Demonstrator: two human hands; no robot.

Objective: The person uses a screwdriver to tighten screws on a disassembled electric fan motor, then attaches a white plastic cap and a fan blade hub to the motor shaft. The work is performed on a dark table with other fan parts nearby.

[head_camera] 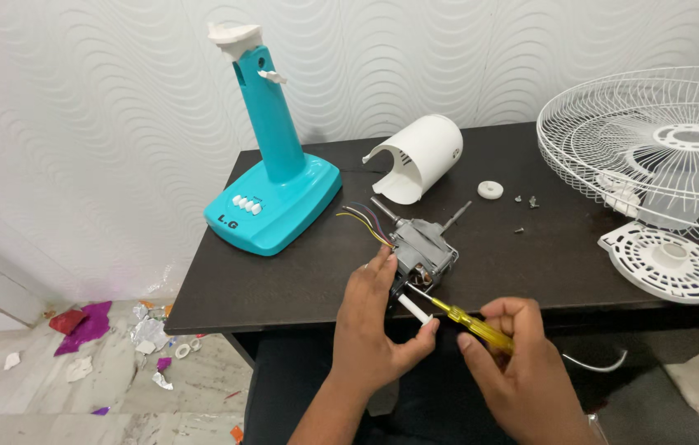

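Our left hand [374,325] was closed around the lower part of the grey fan motor [422,251], with a white plastic pin [417,312] pinched between thumb and fingers. The motor sat at the front edge of the dark table [300,272], near its middle, held slightly tilted. Our right hand [514,363] gripped the yellow-handled screwdriver [465,317], with the shaft angled up and left into the motor body.

In our judgement, the main risk was slippage: if the tip left its seat, it could strike the left fingers just beside it or the coloured wires [366,221] trailing from the motor's left side. Because the motor stood at the table's front edge, a loosened part could drop to the floor. The small loose screws [526,202] and the white round cap [490,190], towards the back edge, could be knocked and lost.

We could not make out the screwdriver tip or what it engaged; the motor hid it. The left palm covered the motor's underside. The white wire guard [654,140] at the right edge was cut off by the frame. The teal fan stand [271,189] occupied the back left corner, with the white motor cover [419,156] beside it.
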